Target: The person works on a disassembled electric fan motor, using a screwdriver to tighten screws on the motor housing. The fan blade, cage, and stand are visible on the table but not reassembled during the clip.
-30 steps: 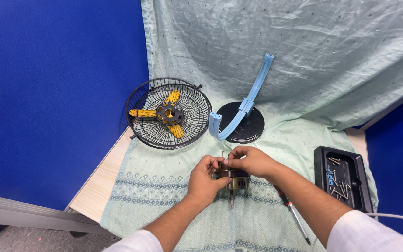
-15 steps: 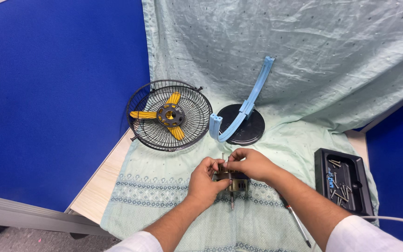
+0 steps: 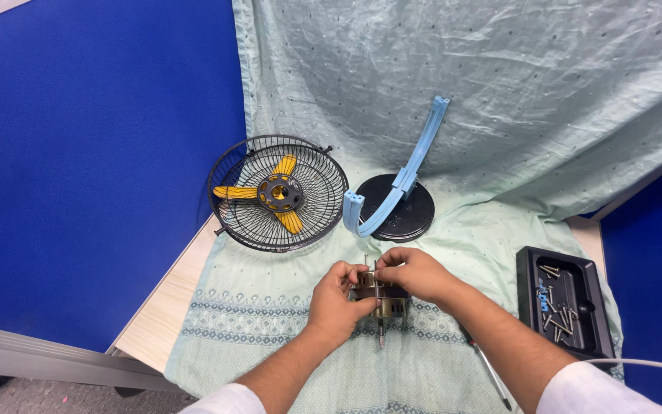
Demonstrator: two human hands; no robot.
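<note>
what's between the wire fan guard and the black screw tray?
In the head view, the black round base with its light-blue curved stand arm sits between the fan guard and the screw tray, on the green cloth.

matt woven cloth (image 3: 499, 92), black wire-metal grille (image 3: 277, 193), glossy plastic tray (image 3: 529, 295), bare wood table (image 3: 164, 307).

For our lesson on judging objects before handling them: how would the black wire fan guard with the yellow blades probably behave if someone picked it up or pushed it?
The fan guard looks mostly thin wire and open space, so it is probably light for its size. Its round rim leans tilted on the cloth, so a push might make it rock or slide. The wires probably flex a little under a tight grip.
</note>
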